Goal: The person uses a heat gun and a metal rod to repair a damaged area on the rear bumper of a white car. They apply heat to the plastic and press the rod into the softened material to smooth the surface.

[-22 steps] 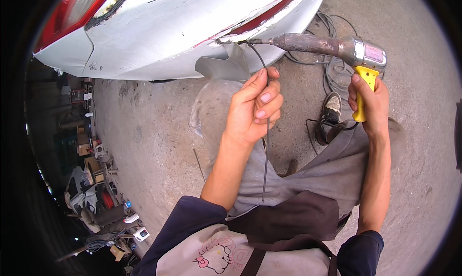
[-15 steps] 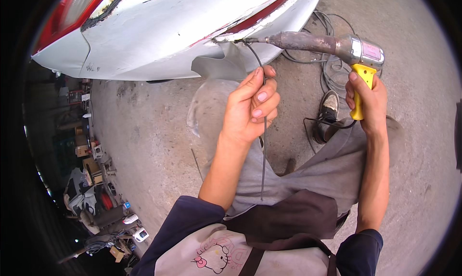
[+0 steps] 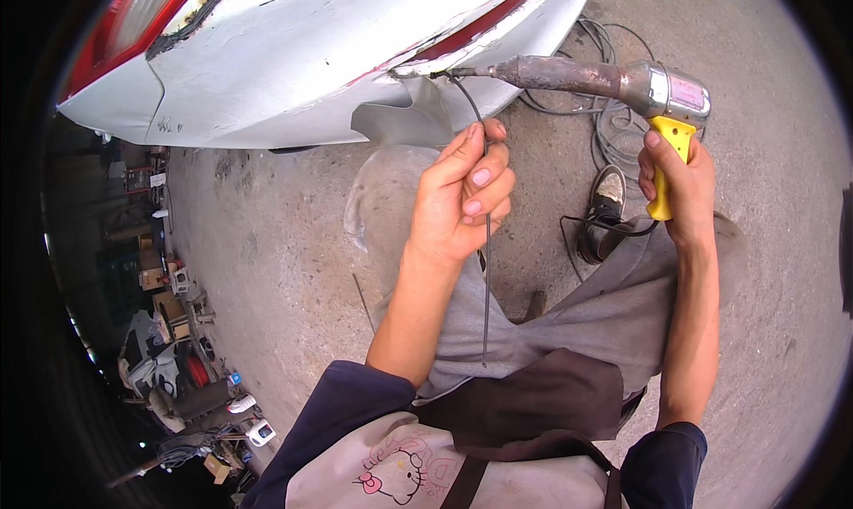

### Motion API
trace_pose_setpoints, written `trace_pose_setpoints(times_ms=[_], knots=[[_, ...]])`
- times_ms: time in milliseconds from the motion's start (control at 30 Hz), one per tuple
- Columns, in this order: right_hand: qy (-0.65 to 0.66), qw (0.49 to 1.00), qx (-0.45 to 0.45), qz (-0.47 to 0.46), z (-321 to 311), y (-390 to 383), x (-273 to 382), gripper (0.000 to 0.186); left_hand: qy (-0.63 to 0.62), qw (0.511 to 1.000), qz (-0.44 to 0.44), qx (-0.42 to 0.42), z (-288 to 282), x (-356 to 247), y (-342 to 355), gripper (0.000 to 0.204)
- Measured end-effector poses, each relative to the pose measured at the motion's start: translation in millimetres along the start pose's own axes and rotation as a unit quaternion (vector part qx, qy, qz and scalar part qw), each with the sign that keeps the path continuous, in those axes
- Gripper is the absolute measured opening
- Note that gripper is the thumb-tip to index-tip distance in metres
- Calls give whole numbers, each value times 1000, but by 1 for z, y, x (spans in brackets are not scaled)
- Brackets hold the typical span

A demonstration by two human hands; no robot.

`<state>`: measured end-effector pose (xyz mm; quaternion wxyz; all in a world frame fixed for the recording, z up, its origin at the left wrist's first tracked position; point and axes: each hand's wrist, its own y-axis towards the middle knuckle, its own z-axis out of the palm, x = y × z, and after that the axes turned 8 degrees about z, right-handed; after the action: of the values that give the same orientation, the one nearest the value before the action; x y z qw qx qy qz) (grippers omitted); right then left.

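My right hand (image 3: pixel 680 176) is wrapped round the yellow handle of a hot air welding gun (image 3: pixel 569 76) with a metal barrel. Its narrow nozzle points left at the damaged lower edge of a white car bumper (image 3: pixel 293 60). Between thumb and fingers, my left hand (image 3: pixel 466 189) pinches a thin dark plastic welding rod (image 3: pixel 487 287). The rod's upper end curves up to the bumper at the nozzle tip; its lower end hangs free over my lap. A torn, bent grey flap (image 3: pixel 404 123) sticks out below the bumper edge, left of the rod.
A red tail light (image 3: pixel 133 29) is at the upper left of the bumper. Grey cable (image 3: pixel 613 123) lies coiled on the concrete floor (image 3: pixel 258 234) behind the gun. Another thin rod (image 3: pixel 363 303) lies left of my leg. Boxes and clutter (image 3: pixel 169 331) line the left side.
Almost nothing differs. The lower end of the welding rod sits very slightly higher, and my left hand has shifted a touch toward the bumper; the gun stays in place.
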<state>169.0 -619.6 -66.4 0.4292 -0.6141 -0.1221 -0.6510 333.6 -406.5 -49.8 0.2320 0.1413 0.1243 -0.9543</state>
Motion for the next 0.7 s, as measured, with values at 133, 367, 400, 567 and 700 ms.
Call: trace_pose_setpoints(times_ms=[133,367,400,567,700], knots=[[3,1000,2,1,0,0,0,20,1,1000,2,-4,0,0,0,26],[5,1000,1,3,0,-1,1,21,4,1000,1,-7,-1,-1,0,26],[5,1000,0,3,0,-1,1,21,5,1000,2,-8,0,-1,0,26],[6,1000,-3,4,0,-1,1,22,9,1000,7,-13,0,0,0,25],[6,1000,-2,3,0,0,0,22,29,999,8,-22,-1,0,1,25]])
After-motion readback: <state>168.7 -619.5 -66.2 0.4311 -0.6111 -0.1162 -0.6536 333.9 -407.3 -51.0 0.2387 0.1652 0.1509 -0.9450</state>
